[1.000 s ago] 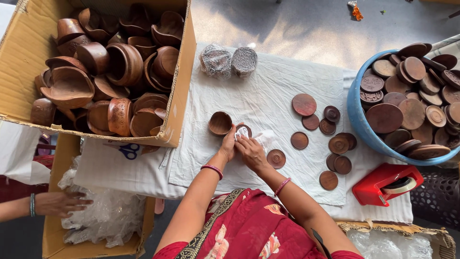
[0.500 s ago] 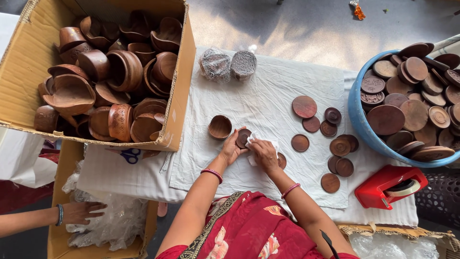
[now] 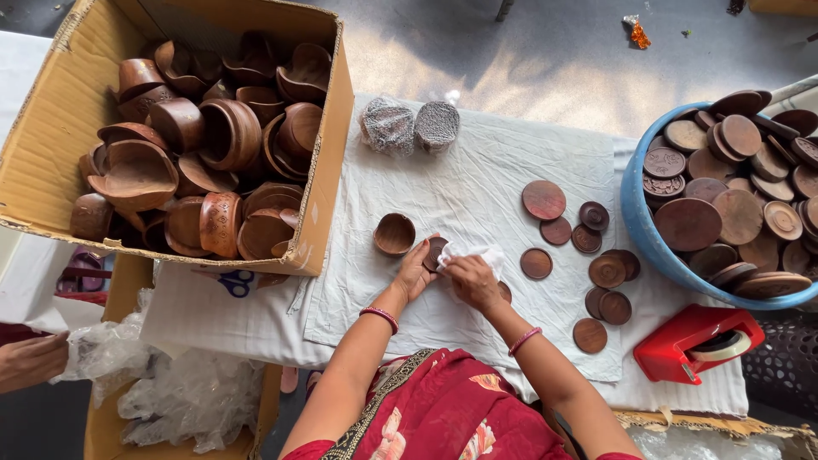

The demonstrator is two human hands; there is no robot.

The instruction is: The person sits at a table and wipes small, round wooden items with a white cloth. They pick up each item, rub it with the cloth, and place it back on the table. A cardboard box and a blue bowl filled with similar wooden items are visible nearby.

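Wooden bowls boxed at left, lids heaped in a tub at right.
The cardboard box (image 3: 51,145) holds brown bowls; the blue tub (image 3: 637,223) holds round lids. Between them, on the worktop (image 3: 477,183), the left hand (image 3: 415,271) grips a small lid (image 3: 435,252); the right hand (image 3: 471,281) presses a white cloth (image 3: 470,253) against it.
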